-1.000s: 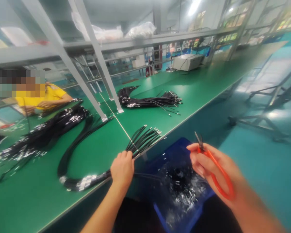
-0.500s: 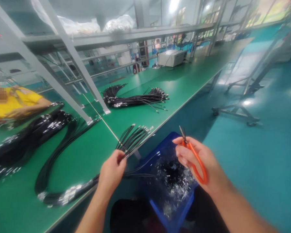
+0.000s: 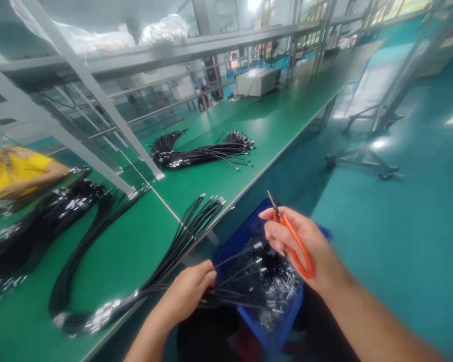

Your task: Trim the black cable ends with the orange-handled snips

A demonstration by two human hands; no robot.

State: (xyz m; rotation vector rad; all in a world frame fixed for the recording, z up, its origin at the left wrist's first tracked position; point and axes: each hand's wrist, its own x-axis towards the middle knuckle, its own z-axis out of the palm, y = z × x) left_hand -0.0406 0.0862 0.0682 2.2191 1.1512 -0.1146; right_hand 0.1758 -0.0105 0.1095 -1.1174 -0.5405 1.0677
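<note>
My left hand point(image 3: 192, 289) is closed around a few thin black cables that hang past the table edge over a blue bin point(image 3: 245, 221). These cables belong to a long bundle of black cables point(image 3: 75, 251) that curves across the green table; its other ends point(image 3: 200, 216) fan out near the edge. In my right hand point(image 3: 298, 239) is a pair of orange-handled scissors point(image 3: 296, 246), tips pointing up, above the bin. Several small clear and silvery scraps point(image 3: 283, 286) lie in the bin.
Another cable bundle point(image 3: 207, 151) lies farther back on the green table point(image 3: 279, 120). At the left, a person in yellow point(image 3: 26, 168) sits by a dark cable pile point(image 3: 49, 221). Metal shelf posts point(image 3: 94, 100) rise from the table. A wheeled stand point(image 3: 366, 161) is on the floor at right.
My left hand has let go of the fanned cable ends, now lying on the table edge, and moved down and right onto cables over the bin. My right hand still holds the scissors.
</note>
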